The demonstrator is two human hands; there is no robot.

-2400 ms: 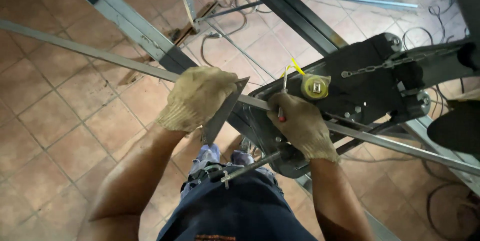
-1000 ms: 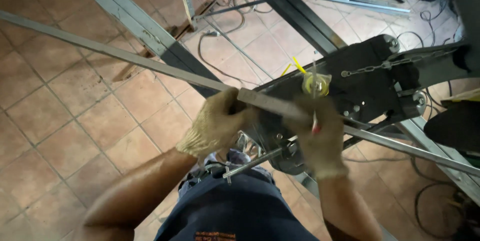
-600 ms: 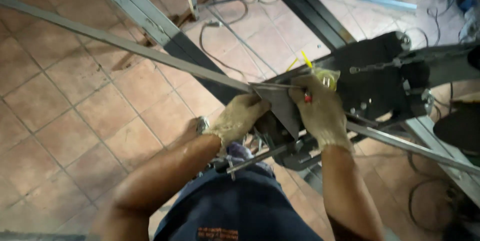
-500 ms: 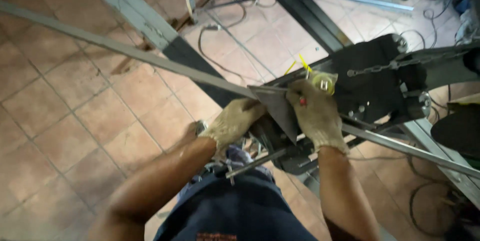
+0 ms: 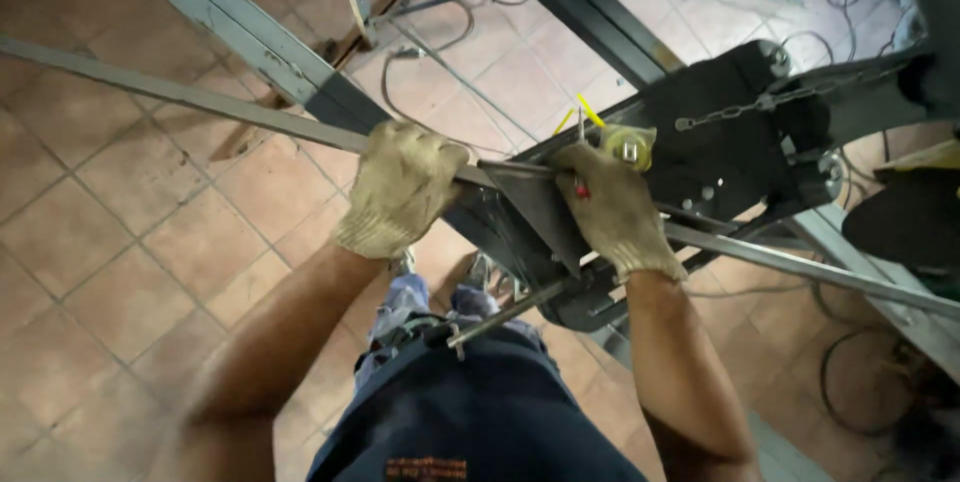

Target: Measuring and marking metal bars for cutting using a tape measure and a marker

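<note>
Overhead, my gloved left hand (image 5: 403,187) clamps around the long steel bar (image 5: 200,100); my gloved right hand (image 5: 612,207) pinches a red-tipped marker (image 5: 580,182) against it.

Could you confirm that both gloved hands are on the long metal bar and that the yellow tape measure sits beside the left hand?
Not quite: the head view shows the yellow tape measure beside the right hand, not the left hand. Both gloved hands are indeed on the long metal bar.
</note>
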